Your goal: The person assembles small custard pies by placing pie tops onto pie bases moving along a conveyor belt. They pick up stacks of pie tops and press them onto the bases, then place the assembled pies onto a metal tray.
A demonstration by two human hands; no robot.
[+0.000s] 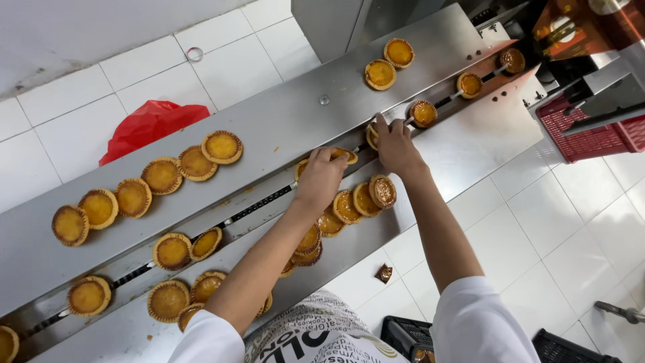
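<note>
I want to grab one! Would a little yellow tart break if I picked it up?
Probably. Each tart has a thin fluted crust that looks crumbly, so squeeze gently. It looks light and stiff. Being flat and round, it should slide rather than roll on the smooth metal table.

A round golden tart (345, 156) with a fluted brown crust lies under the fingertips of the left hand (321, 176), on the slotted middle of the steel worktop (282, 121). A second like tart (371, 134), mostly hidden, sits tilted under the right hand (395, 144), just beside the first and touching the track.
</note>
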